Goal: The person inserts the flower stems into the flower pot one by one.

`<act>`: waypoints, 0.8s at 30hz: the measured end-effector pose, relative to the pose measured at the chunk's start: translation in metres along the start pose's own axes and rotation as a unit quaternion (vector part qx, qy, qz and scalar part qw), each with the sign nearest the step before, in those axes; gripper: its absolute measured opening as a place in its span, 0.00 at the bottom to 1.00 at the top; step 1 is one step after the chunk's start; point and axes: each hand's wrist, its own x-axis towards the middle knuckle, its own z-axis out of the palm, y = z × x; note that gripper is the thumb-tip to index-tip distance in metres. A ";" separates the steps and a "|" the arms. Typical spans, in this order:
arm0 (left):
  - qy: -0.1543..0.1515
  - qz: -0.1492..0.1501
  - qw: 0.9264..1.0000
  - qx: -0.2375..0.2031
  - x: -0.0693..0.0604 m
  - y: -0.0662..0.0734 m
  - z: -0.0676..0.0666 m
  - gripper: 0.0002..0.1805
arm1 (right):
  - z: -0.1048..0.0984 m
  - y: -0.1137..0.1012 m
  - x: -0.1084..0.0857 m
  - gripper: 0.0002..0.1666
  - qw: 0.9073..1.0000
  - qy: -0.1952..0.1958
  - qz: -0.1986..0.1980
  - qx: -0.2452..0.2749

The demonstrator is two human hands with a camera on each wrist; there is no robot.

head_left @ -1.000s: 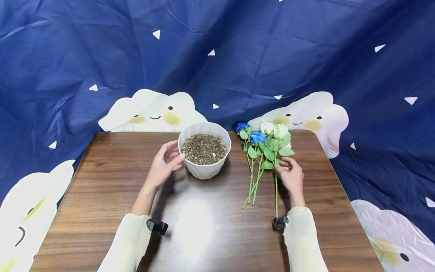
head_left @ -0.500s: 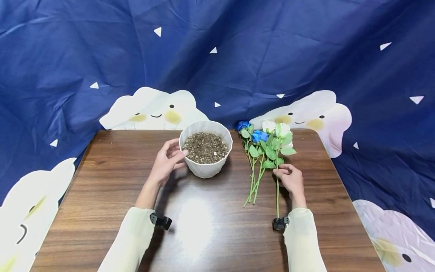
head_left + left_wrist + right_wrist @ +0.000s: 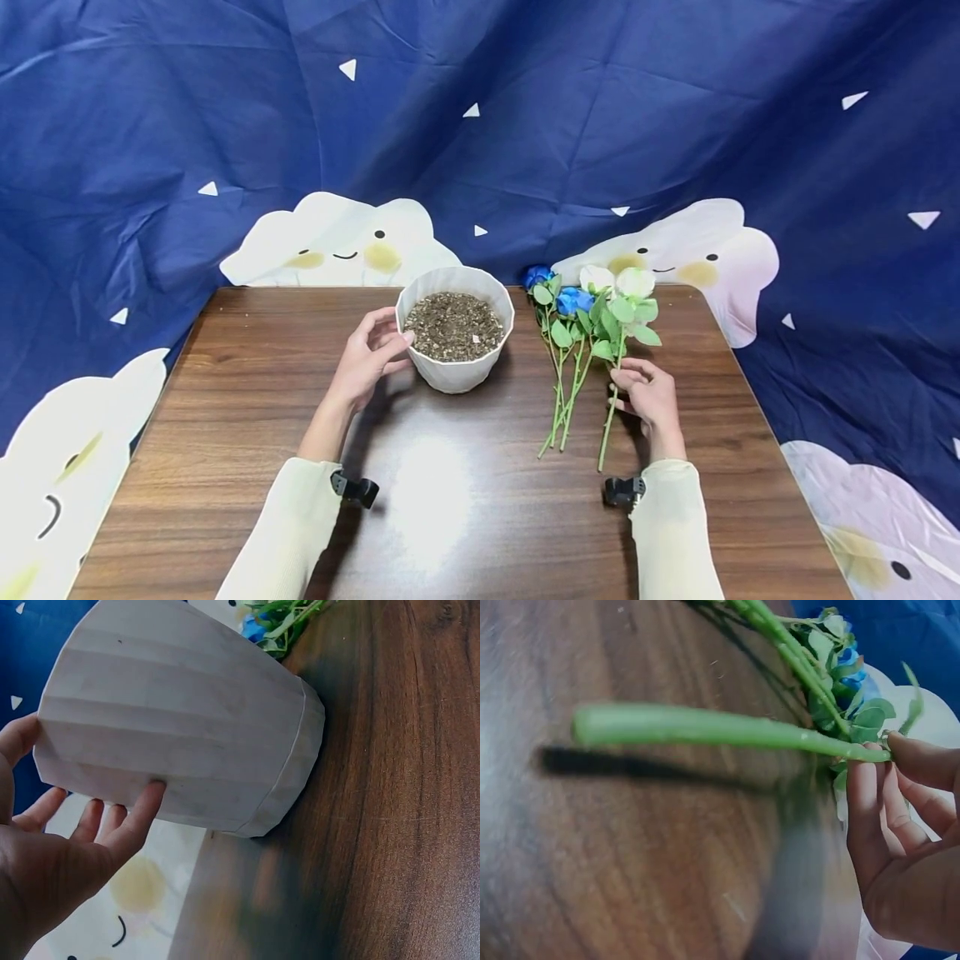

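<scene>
we see a white pot [image 3: 453,377] | dark brown soil [image 3: 452,325] with pale flecks | blue blooms [image 3: 575,301] and white blooms [image 3: 635,282] | green stems [image 3: 606,433] and leaves [image 3: 646,335] | brown wood-grained table [image 3: 225,400] | cream sleeves [image 3: 288,521] | black wrist cameras [image 3: 362,492] | navy backdrop [image 3: 540,158] printed with white triangles [image 3: 347,70] and yellow-cheeked white clouds [image 3: 337,237]

Brown wood-grain table [image 3: 225,400] ran under the left hand [image 3: 363,358] and right hand [image 3: 652,400]. White glare patch [image 3: 429,504] sat on it between them, nearer the wearer. Creased navy cloth [image 3: 450,167] hung beyond both, printed with white triangles [image 3: 924,219]. Smiling cloud print [image 3: 337,229] showed past the left hand, second cloud print [image 3: 727,237] past the right.
</scene>
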 end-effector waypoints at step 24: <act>-0.010 0.003 1.000 -0.001 0.000 -0.001 -0.001 0.33 | 0.019 -0.035 -0.004 0.16 0.976 0.077 -0.035 0.202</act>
